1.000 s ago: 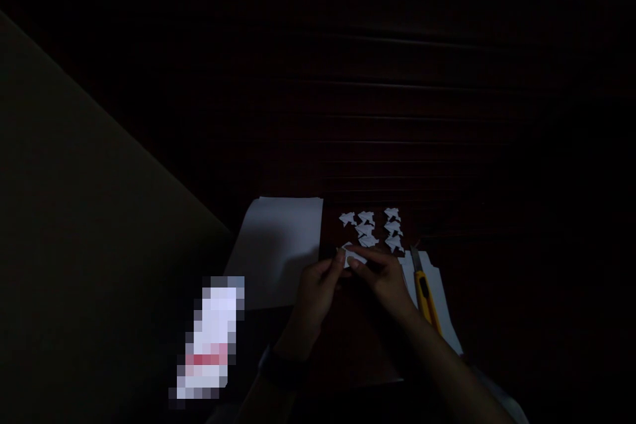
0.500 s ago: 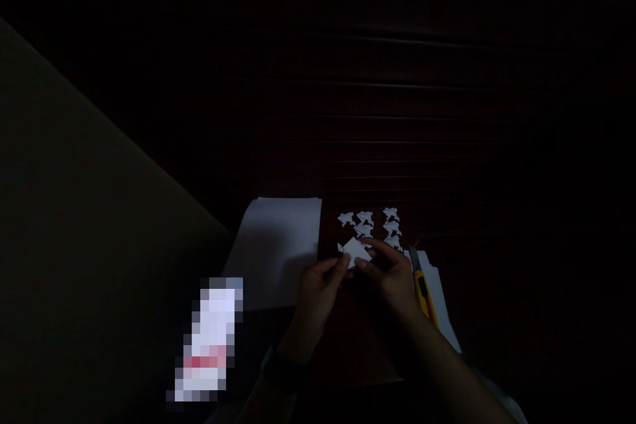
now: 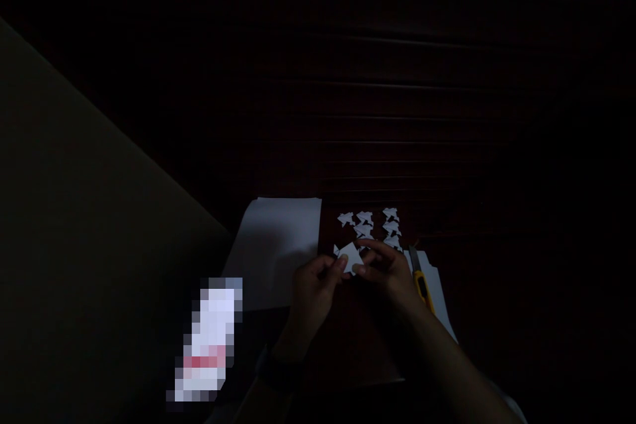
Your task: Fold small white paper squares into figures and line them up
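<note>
Between my two hands is a small folded piece of white paper (image 3: 352, 254), with a pointed flap sticking out at its upper left. My left hand (image 3: 318, 278) pinches its left side, thumb on top. On the lower right edge, the thumb of my right hand (image 3: 390, 271) presses the paper, and that hand's index finger reaches over toward the top corner. Just beyond lie several small folded white paper figures (image 3: 364, 217) in rows; my right fingers partly cover the nearest ones.
A stack of white paper sheets (image 3: 283, 232) lies left of my hands. To the right, a yellow box cutter (image 3: 423, 291) rests on more white paper (image 3: 442, 298). A bright, pixelated object (image 3: 209, 338) is at lower left. The dark wooden surface (image 3: 358, 344) is dimly lit.
Both hands have shifted slightly left with the folded paper, which has turned a little. The figures, sheets and box cutter have stayed in place.
</note>
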The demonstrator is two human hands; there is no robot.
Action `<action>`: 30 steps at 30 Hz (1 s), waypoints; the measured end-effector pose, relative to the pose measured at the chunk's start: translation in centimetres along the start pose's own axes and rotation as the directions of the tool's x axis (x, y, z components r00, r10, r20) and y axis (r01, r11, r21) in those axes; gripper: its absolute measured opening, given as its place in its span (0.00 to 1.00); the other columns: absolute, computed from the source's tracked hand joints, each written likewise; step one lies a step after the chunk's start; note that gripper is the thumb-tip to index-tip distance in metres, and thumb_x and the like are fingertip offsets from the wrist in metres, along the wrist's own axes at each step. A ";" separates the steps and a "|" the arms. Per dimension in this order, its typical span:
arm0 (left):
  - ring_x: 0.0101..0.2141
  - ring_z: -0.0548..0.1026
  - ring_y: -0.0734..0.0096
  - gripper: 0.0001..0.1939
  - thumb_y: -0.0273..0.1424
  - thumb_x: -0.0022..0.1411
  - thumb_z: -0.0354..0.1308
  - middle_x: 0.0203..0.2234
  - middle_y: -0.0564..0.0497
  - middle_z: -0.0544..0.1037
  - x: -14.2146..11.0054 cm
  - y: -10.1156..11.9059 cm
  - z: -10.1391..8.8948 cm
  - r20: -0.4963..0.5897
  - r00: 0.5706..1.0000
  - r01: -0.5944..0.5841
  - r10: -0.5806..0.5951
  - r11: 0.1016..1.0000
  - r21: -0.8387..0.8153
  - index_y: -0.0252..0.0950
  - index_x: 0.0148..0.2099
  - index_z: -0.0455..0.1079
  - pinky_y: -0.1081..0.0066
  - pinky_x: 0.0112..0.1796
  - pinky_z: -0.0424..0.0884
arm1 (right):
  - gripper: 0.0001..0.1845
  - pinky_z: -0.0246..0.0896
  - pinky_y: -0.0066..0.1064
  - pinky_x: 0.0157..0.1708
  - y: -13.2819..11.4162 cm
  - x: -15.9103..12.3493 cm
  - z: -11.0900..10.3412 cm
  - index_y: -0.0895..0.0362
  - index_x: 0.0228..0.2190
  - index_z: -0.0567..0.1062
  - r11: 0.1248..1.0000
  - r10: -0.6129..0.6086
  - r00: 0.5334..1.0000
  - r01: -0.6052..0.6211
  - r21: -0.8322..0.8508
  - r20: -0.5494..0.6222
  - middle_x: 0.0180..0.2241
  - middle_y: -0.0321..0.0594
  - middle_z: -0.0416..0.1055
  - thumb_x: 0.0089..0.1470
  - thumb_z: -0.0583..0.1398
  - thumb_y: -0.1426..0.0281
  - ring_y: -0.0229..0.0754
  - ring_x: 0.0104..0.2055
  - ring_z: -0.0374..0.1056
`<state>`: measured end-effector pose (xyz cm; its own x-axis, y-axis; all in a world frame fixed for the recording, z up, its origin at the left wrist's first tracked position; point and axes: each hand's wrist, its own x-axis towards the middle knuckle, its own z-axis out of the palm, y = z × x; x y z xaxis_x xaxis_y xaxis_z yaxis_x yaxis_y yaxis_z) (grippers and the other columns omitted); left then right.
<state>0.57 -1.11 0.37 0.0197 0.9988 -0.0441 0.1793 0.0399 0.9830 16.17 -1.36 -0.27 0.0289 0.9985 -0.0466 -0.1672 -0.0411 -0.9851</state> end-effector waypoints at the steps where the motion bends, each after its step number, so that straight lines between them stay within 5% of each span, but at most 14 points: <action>1: 0.26 0.73 0.68 0.15 0.41 0.56 0.56 0.21 0.52 0.77 0.0 0.1 -0.1 0.017 1.000 0.001 0.000 1.000 -0.027 0.36 0.24 0.69 0.72 0.31 0.65 | 0.24 0.59 0.28 0.26 0.0 0.0 -0.1 0.52 0.41 0.74 1.000 0.012 1.000 -0.012 0.015 0.006 0.23 0.31 0.67 0.39 0.68 0.70 0.36 0.25 0.63; 14: 0.26 0.73 0.69 0.17 0.40 0.57 0.56 0.20 0.52 0.76 0.2 -0.1 -0.4 0.053 0.998 -0.027 0.027 1.000 -0.004 0.36 0.22 0.68 0.73 0.31 0.64 | 0.25 0.61 0.28 0.26 0.2 0.6 -0.7 0.54 0.39 0.75 0.999 0.048 0.999 -0.048 -0.009 0.012 0.22 0.31 0.71 0.34 0.70 0.69 0.37 0.24 0.66; 21: 0.38 0.75 0.63 0.18 0.41 0.52 0.61 0.37 0.48 0.79 0.3 0.5 0.2 -0.011 0.998 0.062 -0.063 0.991 -0.116 0.37 0.42 0.74 0.71 0.35 0.68 | 0.24 0.61 0.28 0.28 0.7 0.3 0.0 0.53 0.38 0.73 0.969 0.080 0.993 -0.056 0.240 -0.090 0.19 0.27 0.67 0.35 0.70 0.73 0.34 0.21 0.64; 25: 0.31 0.75 0.66 0.17 0.44 0.54 0.59 0.28 0.49 0.78 0.1 0.2 0.6 0.040 0.991 0.131 -0.125 0.964 -0.231 0.34 0.33 0.75 0.73 0.30 0.68 | 0.24 0.62 0.31 0.32 1.0 0.0 1.0 0.53 0.40 0.72 0.961 0.089 0.992 -0.061 0.269 -0.093 0.22 0.29 0.69 0.37 0.69 0.71 0.37 0.25 0.66; 30: 0.31 0.73 0.67 0.18 0.44 0.54 0.58 0.26 0.50 0.77 0.2 -0.4 0.3 0.002 0.994 0.106 -0.108 0.966 -0.236 0.33 0.32 0.74 0.74 0.30 0.67 | 0.22 0.61 0.31 0.32 0.3 0.2 0.8 0.53 0.41 0.72 0.996 0.027 0.999 -0.025 0.083 -0.028 0.24 0.31 0.68 0.40 0.68 0.67 0.37 0.27 0.65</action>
<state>0.83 -0.89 -0.06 0.0025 0.9886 -0.1505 -0.0566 0.1504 0.9870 15.33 -1.19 -0.46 0.0517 0.9956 -0.0778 -0.2495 -0.0625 -0.9664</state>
